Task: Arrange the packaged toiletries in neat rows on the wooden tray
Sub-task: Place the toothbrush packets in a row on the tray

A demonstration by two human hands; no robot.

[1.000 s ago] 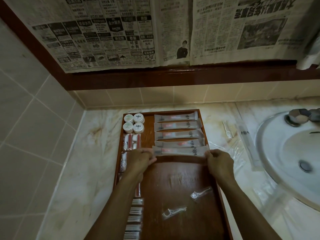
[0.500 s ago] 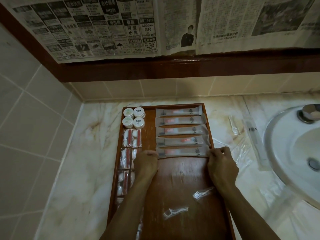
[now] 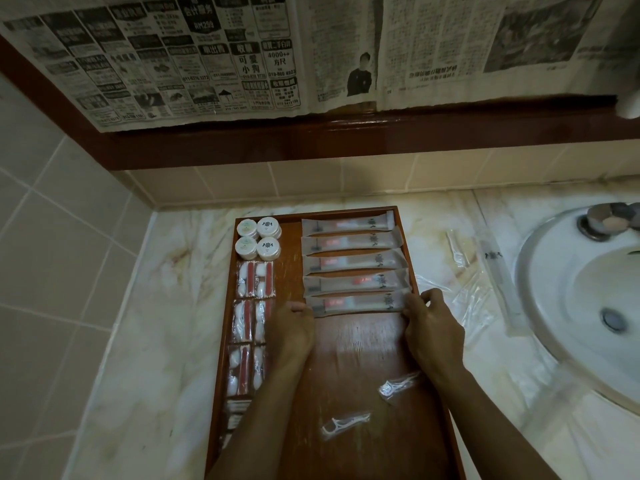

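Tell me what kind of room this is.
Most likely a bathroom, perhaps a hotel's: a white round washbasin set in a marble-patterned counter, beige tiled walls, and a brown wooden tray of packaged guest toiletries.

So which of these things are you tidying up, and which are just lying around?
Part of the job:
wooden tray
long toothbrush packets; both hands, left hand and right hand, hold the nearest one
round white tubs
cotton packets
floss picks

Just lying about:
sink
newspaper
loose plastic wrappers
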